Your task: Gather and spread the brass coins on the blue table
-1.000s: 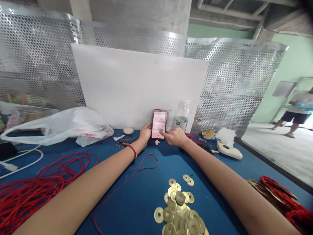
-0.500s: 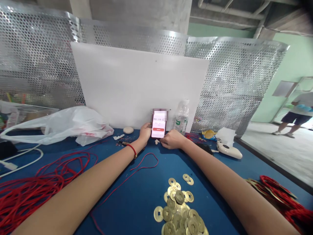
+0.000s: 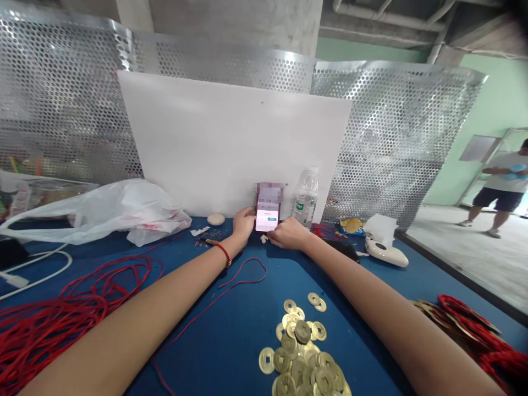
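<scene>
A phone (image 3: 267,212) stands upright against the white board, its lit screen showing a timer and a pop-up box. My left hand (image 3: 243,224) grips the phone's left edge, with a red string bracelet on the wrist. By the phone's lower right corner is my right hand (image 3: 289,234), its fingers curled together; what they hold, if anything, is hidden. Just below the phone lies a small whitish piece (image 3: 264,238). Brass coins with square holes (image 3: 303,352) are heaped nearer to me, between my forearms. A thin red cord (image 3: 243,282) curves over the blue table.
Red cord (image 3: 82,313) lies tangled at left, before a white plastic bag (image 3: 124,212). A clear bottle (image 3: 306,198) stands right of the phone. Farther right are a white device (image 3: 386,253) and red-corded pieces (image 3: 474,330). A person (image 3: 503,181) stands in the background.
The phone's screen has changed from a timer with a red button to a dimmed view with a pop-up. My right hand has shifted very slightly left. The background person shows more fully.
</scene>
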`<state>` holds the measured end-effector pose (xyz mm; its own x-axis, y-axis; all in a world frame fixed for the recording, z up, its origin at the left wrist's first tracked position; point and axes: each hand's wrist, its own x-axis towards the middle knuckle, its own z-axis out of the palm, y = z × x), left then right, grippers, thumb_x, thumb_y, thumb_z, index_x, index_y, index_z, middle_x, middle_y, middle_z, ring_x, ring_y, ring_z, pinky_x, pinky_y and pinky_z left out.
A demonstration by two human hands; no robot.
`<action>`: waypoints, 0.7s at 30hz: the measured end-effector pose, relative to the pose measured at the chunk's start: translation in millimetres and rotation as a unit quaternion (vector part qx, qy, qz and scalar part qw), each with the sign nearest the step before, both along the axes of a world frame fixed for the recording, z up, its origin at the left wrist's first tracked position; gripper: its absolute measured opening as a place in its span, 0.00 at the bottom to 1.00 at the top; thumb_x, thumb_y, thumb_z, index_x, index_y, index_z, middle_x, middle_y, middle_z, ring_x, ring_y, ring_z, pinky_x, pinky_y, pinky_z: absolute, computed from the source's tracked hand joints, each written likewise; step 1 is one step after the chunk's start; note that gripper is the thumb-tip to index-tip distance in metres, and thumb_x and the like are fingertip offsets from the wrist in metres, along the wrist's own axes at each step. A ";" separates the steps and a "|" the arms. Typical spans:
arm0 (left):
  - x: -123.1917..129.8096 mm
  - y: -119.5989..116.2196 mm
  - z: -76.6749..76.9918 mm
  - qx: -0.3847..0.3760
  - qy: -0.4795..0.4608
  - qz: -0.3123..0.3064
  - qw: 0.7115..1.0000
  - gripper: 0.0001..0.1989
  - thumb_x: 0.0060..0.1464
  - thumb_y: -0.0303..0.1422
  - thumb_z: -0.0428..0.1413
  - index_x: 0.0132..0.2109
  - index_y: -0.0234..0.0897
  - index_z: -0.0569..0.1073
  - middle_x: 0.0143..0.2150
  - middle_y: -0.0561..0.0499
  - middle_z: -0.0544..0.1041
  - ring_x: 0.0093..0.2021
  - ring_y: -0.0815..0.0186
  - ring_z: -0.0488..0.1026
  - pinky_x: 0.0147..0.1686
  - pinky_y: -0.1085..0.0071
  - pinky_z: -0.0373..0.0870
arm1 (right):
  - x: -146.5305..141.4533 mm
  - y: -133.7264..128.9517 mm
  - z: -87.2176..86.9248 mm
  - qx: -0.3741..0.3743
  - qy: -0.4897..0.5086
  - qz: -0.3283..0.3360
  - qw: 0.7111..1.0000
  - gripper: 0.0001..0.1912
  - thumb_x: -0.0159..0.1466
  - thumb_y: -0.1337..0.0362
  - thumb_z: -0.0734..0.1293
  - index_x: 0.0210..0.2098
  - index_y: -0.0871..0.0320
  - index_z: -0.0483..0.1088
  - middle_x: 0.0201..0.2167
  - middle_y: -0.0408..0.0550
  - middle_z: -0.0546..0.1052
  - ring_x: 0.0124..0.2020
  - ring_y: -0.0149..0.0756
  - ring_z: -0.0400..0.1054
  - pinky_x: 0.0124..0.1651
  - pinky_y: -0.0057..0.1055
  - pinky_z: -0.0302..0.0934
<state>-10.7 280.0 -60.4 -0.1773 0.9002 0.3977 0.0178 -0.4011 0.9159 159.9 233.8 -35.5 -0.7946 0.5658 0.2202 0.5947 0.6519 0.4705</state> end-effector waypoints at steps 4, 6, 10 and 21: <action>-1.8 4.1 -3.9 -0.003 0.028 -0.010 1.000 0.18 0.37 0.25 0.53 0.39 0.34 0.78 0.32 0.48 0.78 0.32 0.60 0.74 0.34 0.70 0.70 | -0.5 0.2 0.9 -0.001 0.000 -0.032 0.999 0.19 0.68 0.64 0.53 0.42 0.65 0.74 0.35 0.62 0.79 0.33 0.44 0.73 0.37 0.36 0.62; -1.8 6.1 -6.1 -0.001 0.033 -0.007 0.999 0.17 0.38 0.26 0.54 0.39 0.34 0.78 0.34 0.47 0.78 0.34 0.60 0.74 0.35 0.69 0.70 | 1.0 1.3 0.7 0.003 -0.003 -0.033 0.999 0.19 0.68 0.65 0.54 0.41 0.65 0.74 0.34 0.62 0.79 0.32 0.43 0.73 0.36 0.36 0.61; -0.9 7.9 -8.8 0.007 0.029 0.006 1.000 0.17 0.39 0.26 0.55 0.39 0.35 0.78 0.36 0.47 0.79 0.38 0.59 0.74 0.39 0.68 0.71 | 9.4 4.5 -0.2 0.020 -0.009 0.009 1.000 0.20 0.68 0.63 0.54 0.35 0.63 0.75 0.29 0.57 0.79 0.28 0.39 0.72 0.32 0.32 0.58; -1.5 5.5 -7.5 -0.020 0.030 -0.022 0.999 0.19 0.41 0.26 0.51 0.43 0.33 0.76 0.37 0.45 0.78 0.35 0.60 0.75 0.36 0.69 0.71 | 27.1 6.8 3.1 0.093 0.041 -0.057 0.993 0.21 0.70 0.60 0.52 0.51 0.60 0.72 0.26 0.53 0.79 0.22 0.32 0.68 0.29 0.29 0.48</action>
